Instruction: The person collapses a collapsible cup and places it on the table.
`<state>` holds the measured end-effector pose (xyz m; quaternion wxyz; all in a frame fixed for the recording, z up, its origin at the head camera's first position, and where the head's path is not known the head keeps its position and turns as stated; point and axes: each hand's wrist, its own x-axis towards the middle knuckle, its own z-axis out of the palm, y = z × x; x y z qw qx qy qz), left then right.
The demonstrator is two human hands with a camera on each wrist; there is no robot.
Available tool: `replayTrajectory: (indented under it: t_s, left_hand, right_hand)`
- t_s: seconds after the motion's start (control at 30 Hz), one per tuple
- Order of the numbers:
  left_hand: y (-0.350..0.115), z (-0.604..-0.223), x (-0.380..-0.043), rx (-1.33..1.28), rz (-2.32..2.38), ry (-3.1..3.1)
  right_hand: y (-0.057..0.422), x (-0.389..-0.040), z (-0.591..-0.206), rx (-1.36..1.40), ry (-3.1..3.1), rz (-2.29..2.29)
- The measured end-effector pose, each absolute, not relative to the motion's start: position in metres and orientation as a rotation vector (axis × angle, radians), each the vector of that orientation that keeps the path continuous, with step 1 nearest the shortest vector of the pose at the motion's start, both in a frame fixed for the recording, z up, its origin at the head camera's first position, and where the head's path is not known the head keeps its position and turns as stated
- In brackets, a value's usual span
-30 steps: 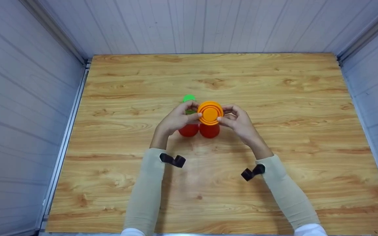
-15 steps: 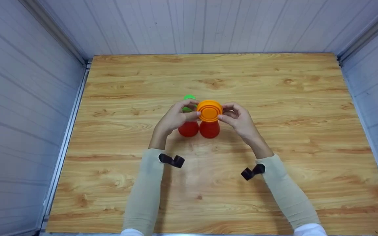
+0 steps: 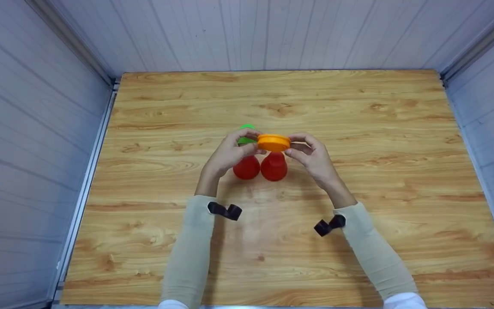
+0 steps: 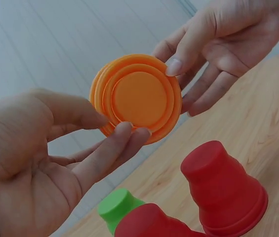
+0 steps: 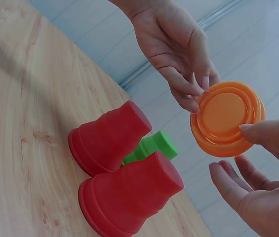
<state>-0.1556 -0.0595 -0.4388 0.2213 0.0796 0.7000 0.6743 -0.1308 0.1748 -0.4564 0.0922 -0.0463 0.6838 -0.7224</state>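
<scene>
This looks like a walled booth, perhaps in a lab or workshop; which one, the views cannot settle. A wood-grain counter (image 3: 401,128) fills it, closed in by a pale ribbed back wall (image 3: 247,34), left wall (image 3: 28,150) and right wall (image 3: 487,107), with a metal-looking rail (image 3: 85,176) along the counter's left edge.

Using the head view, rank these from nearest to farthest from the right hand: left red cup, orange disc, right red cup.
1. Orange disc: touching the right hand, at its fingertips.
2. Right red cup: to the hand's left, nearer the camera wearer than the disc.
3. Left red cup: farther left, beyond the right red cup.
</scene>
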Motion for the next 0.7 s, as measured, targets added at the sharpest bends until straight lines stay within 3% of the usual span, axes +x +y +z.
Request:
replayTrajectory:
  t_s: [0.7]
  left_hand:
    - [-0.0505, -0.4387, -0.1556, 0.188, 1.895, 2.041]
  right_hand:
    - [0.1777, -0.1290, -0.4559, -0.121, 1.839, -2.248]
